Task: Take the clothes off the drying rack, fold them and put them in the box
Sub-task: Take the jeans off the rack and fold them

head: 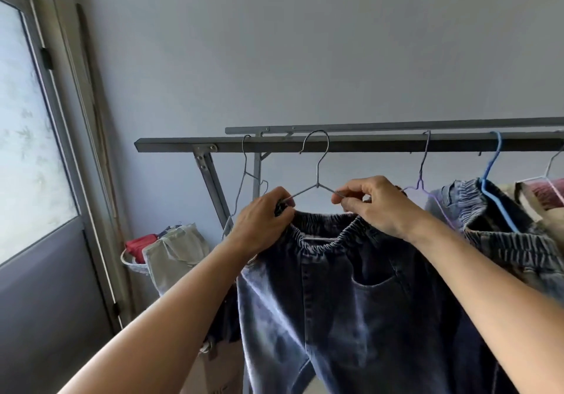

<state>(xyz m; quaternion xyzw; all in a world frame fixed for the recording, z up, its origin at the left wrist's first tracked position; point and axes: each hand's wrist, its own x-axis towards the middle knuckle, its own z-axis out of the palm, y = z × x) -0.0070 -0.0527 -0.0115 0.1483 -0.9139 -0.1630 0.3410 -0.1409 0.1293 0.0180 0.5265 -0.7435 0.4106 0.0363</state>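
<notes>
The left hand (264,216) pinched the waistband of the dark jeans (345,302) at the left arm of a wire hanger (317,180), while the right hand (374,203) pinched the hanger's right arm at the waistband's other end. The hanger's hook sat over the drying rack (351,144), the jeans hanging below it. Just right hung more jeans (500,232) on a blue hanger (496,186), and an empty hanger (247,177) hung to the left
</notes>
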